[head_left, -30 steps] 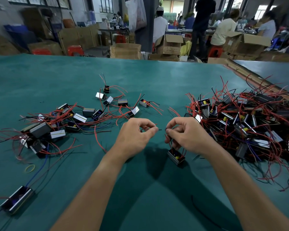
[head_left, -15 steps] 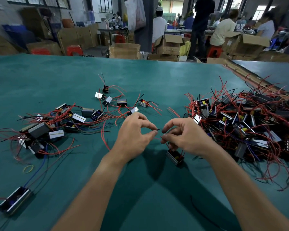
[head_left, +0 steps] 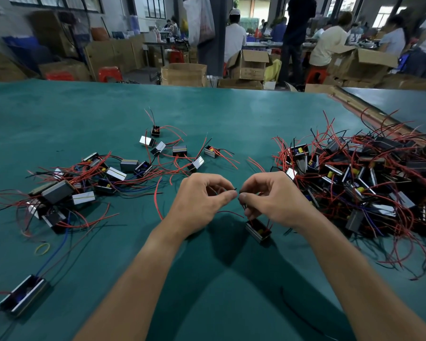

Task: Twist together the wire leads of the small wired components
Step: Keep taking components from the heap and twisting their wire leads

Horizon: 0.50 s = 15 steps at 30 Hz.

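On the green counter (head_left: 207, 114), at far left, one long component (head_left: 22, 300) lies near the front edge, with a yellow rubber band (head_left: 42, 249) beyond it. Further back lies a loose scatter of components (head_left: 89, 185) with red and black leads. At centre, the left hand (head_left: 202, 200) pinches a thin dark wire lead (head_left: 236, 190) between thumb and forefinger. The right hand (head_left: 276, 200) faces it, its fingers (head_left: 247, 198) narrowed on the same wire lead; the tips of both hands nearly touch. The small component (head_left: 258, 230) sits just below the right hand; contact with the counter cannot be confirmed. A dense pile of components (head_left: 367, 183) lies at right.
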### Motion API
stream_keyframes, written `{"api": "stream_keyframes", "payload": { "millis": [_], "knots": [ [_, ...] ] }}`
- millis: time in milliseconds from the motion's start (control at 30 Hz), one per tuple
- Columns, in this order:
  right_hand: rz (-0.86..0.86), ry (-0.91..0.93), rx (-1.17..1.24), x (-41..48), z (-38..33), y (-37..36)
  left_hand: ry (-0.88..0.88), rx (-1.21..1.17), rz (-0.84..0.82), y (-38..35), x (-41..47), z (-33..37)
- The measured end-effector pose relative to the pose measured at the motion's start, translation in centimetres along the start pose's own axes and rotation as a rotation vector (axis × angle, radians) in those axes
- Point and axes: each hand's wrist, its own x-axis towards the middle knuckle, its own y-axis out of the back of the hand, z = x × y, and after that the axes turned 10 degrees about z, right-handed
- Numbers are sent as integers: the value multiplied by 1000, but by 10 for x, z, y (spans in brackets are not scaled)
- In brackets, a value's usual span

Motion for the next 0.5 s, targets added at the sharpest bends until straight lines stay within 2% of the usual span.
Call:
{"api": "stream_keyframes", "payload": {
  "millis": [167,500],
  "knots": [
    [-50,-18,25,-2,-2,1,62,-68,-42,-1,1,0],
    [-124,-51,-19,-1,-3,7,163,0,61,-1,2,-5]
  ]
}}
